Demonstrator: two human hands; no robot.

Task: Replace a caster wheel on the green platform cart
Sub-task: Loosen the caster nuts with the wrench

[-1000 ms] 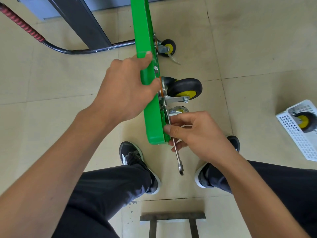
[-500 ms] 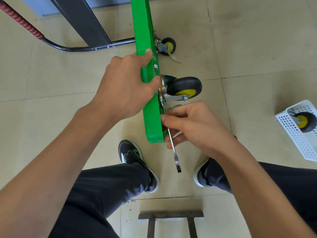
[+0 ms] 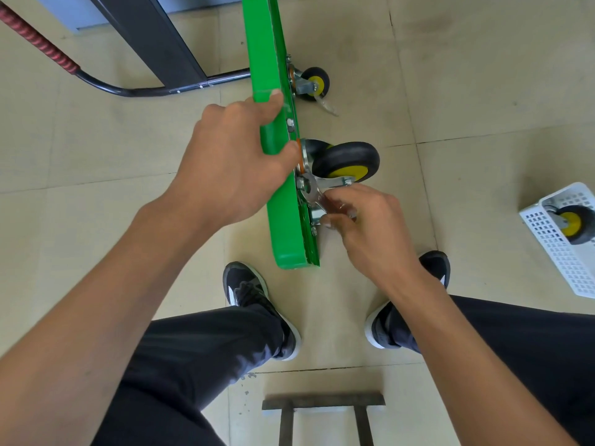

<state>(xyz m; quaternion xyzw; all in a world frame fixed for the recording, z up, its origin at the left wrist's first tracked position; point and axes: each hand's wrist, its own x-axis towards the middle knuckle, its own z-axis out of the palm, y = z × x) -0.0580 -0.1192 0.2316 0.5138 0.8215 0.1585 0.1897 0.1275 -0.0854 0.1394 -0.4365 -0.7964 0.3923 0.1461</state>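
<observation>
Hands grasp: left hand (image 3: 231, 162) grips the green cart (image 3: 286, 226) edge, right hand (image 3: 363, 226) the wrench (image 3: 314, 196); no legible writing.

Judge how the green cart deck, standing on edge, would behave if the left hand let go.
Probably tips: the green cart deck stands on its narrow edge, steadied only by the left hand. It looks rigid, not floppy. The right hand working the wrench by the caster wheel likely adds sideways push.
</observation>
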